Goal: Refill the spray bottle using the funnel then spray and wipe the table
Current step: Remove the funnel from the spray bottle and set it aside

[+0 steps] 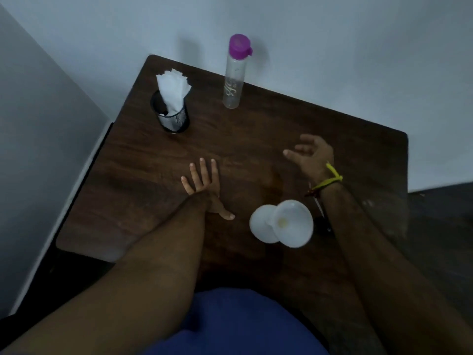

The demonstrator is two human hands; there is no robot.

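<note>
While the left hand (pixel 204 185) lies flat and empty on the table (pixel 133 175), the right hand (pixel 311 156) hovers open, holding nothing. The white funnel (pixel 281 224) lies on its side between the forearms; the clear bottle (pixel 234 73) stands at the far edge beside a cup (pixel 174 119) of tissues (pixel 172 90).

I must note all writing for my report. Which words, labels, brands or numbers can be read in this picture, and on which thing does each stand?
Clear bottle with purple cap: white script print runs along its side, too blurred to read.
Mesh holder with tissues: no writing visible.
White funnel: no writing visible.
Table: no writing visible.
No text in the picture can be read.
</note>
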